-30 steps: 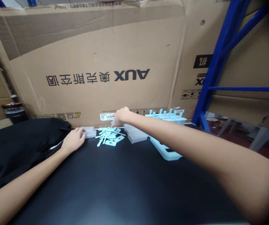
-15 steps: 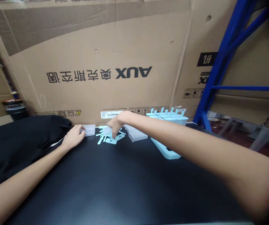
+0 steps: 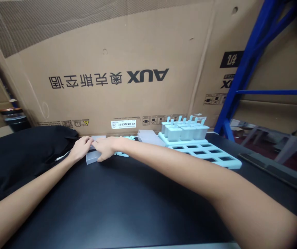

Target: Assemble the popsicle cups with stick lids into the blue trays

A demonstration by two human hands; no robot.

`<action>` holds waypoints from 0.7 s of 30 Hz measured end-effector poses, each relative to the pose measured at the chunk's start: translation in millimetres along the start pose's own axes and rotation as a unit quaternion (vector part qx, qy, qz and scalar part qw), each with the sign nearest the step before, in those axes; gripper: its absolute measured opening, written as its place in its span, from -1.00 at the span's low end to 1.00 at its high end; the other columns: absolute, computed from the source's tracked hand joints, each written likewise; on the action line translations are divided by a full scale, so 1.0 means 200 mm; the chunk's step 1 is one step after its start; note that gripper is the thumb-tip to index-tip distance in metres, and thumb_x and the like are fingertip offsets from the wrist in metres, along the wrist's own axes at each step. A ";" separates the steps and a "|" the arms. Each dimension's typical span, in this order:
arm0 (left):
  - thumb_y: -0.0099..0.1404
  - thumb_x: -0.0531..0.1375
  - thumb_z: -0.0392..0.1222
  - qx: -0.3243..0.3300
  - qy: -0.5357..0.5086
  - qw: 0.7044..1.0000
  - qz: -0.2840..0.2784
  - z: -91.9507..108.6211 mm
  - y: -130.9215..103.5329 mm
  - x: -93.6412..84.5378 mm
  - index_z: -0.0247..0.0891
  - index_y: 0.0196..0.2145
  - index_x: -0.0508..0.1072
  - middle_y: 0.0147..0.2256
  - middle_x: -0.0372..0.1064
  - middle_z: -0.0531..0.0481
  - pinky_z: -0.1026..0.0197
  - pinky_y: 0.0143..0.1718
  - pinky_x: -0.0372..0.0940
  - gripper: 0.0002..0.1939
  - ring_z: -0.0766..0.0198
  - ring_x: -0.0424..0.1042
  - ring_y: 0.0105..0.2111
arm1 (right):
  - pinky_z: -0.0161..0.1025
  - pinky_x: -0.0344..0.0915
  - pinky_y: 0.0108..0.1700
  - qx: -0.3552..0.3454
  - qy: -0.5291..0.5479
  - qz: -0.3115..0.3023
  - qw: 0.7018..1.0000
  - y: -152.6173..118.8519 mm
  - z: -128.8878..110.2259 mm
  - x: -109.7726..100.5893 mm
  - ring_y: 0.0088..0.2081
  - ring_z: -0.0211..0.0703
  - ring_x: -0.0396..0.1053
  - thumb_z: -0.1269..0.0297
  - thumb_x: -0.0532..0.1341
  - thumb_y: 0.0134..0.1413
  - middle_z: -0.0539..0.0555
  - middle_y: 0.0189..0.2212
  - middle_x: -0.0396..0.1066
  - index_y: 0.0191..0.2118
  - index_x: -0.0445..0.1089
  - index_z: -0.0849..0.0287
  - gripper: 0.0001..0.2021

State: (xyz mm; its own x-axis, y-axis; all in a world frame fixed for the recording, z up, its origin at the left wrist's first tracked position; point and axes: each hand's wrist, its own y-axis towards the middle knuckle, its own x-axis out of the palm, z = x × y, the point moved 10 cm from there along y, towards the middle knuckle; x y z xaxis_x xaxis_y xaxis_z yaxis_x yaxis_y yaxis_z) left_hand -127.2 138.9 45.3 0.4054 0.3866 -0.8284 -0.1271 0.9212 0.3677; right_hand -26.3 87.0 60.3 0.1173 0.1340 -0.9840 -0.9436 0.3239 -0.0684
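My left hand [image 3: 79,149] is at the left end of a translucent ice-pop mould [image 3: 99,137], fingers closed at its edge and partly hidden by my other hand. My right hand [image 3: 106,149] reaches across and grips a second translucent ice-pop mould [image 3: 92,157], lying in front of the first. Light-blue ice-pop sticks [image 3: 122,154] lie in a pile just right of that hand, mostly covered by the right wrist. Farther right, more translucent moulds [image 3: 150,137] rest side by side on the black table [image 3: 127,207].
A light-blue stand [image 3: 183,142] holds several ice-pop moulds upright with sticks in them. Before it lies a light-blue frame [image 3: 226,164] with rectangular slots. A black cloth [image 3: 26,155] and a dark jar [image 3: 15,121] are left. A large cardboard box [image 3: 107,103] stands behind; a blue rack [image 3: 238,83] is right.
My right hand has moved left from above the stick pile, bringing its mould beside the one at my left hand. The left hand has hardly moved. My right arm now uncovers the slotted frame.
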 end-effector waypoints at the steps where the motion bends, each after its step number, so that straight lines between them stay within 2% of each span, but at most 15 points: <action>1: 0.26 -0.11 0.00 0.000 -0.001 1.000 -0.005 0.00 0.00 0.00 -0.27 -0.19 0.46 -0.07 0.43 -0.13 0.09 0.08 0.20 -0.56 0.04 0.36 0.00 | -0.04 0.30 -0.05 0.001 -0.016 0.025 1.000 -0.01 0.00 -0.02 0.09 0.17 0.21 0.05 0.20 0.02 0.37 0.12 0.21 0.15 0.13 0.41 -0.33; 4: 0.26 -0.07 0.02 0.024 0.001 1.000 0.019 0.02 -0.01 -0.03 -0.26 -0.19 0.44 -0.02 0.36 -0.14 0.05 0.16 0.13 -0.59 0.04 0.27 0.07 | -0.02 0.29 -0.08 0.000 -0.063 0.096 0.993 -0.15 0.00 -0.12 0.02 0.14 0.25 0.13 0.14 0.08 0.34 0.03 0.28 0.06 0.23 0.37 -0.50; 7: 0.25 0.01 0.09 0.122 0.003 0.992 0.035 0.11 -0.05 -0.07 -0.23 -0.18 0.43 0.06 0.22 -0.12 -0.01 0.22 0.03 -0.60 0.05 0.14 0.14 | -0.11 0.26 -0.14 0.018 -0.074 0.182 0.980 -0.45 0.04 -0.26 -0.08 0.03 0.29 0.19 0.05 0.16 0.26 -0.10 0.35 -0.02 0.29 0.31 -0.65; 10: 0.22 0.07 0.03 0.229 0.018 0.973 -0.017 0.20 -0.10 -0.04 -0.19 -0.22 0.45 0.06 0.19 -0.08 -0.07 0.21 0.01 -0.69 0.03 0.11 0.12 | -0.16 0.21 -0.17 0.116 -0.089 0.262 0.954 -0.85 0.21 -0.37 -0.10 0.00 0.29 0.22 0.02 0.17 0.24 -0.13 0.36 -0.04 0.29 0.27 -0.68; 12: 0.20 0.07 -0.05 0.261 0.018 0.964 -0.045 0.22 -0.13 -0.03 -0.19 -0.30 0.46 0.03 0.22 -0.07 -0.09 0.18 0.03 -0.75 0.03 0.13 0.08 | -0.17 0.20 -0.17 0.192 -0.093 0.288 0.934 -1.11 0.39 -0.39 -0.14 -0.02 0.30 0.24 0.03 0.15 0.20 -0.20 0.38 -0.13 0.33 0.22 -0.75; 13: 0.19 0.05 -0.08 0.267 0.012 0.962 -0.052 0.23 -0.13 -0.03 -0.20 -0.32 0.45 0.01 0.24 -0.07 -0.09 0.17 0.04 -0.77 0.03 0.15 0.06 | -0.18 0.19 -0.19 0.246 -0.085 0.313 0.914 -1.26 0.50 -0.39 -0.17 -0.03 0.31 0.24 0.03 0.14 0.18 -0.24 0.39 -0.20 0.34 0.20 -0.78; 16: 0.17 0.03 -0.13 0.272 -0.013 0.960 -0.061 0.23 -0.13 -0.03 -0.20 -0.33 0.44 -0.04 0.28 -0.07 -0.09 0.13 0.09 -0.77 0.05 0.20 0.01 | -0.18 0.21 -0.25 0.395 -0.047 0.385 0.833 -1.68 0.82 -0.34 -0.31 -0.07 0.33 0.27 0.06 0.06 0.13 -0.36 0.40 -0.34 0.31 0.14 -0.88; 18: 0.18 0.03 -0.14 0.274 -0.030 0.959 -0.062 0.24 -0.13 -0.02 -0.20 -0.32 0.45 -0.04 0.29 -0.07 -0.08 0.11 0.11 -0.77 0.06 0.22 0.01 | -0.17 0.22 -0.28 0.483 -0.010 0.382 0.788 -1.89 1.01 -0.22 -0.35 -0.06 0.34 0.26 0.09 0.00 0.11 -0.38 0.41 -0.35 0.29 0.13 -0.91; 21: 0.18 0.03 -0.14 0.262 -0.048 0.962 -0.054 0.21 -0.11 -0.02 -0.21 -0.33 0.45 -0.02 0.28 -0.07 -0.08 0.12 0.11 -0.77 0.05 0.22 0.02 | -0.16 0.23 -0.30 0.540 0.057 0.283 0.790 -2.01 1.19 0.01 -0.38 -0.05 0.35 0.22 0.17 -0.10 0.11 -0.43 0.39 -0.33 0.27 0.16 -0.83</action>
State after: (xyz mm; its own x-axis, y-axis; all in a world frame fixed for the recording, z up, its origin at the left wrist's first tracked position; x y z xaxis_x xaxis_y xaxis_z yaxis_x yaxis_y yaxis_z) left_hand -88.3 115.5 59.0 0.4752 0.2608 -0.8403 0.3848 0.7973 0.4651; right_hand 426.2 180.5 126.0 -0.3155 0.4790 -0.8191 -0.0119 0.8612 0.5082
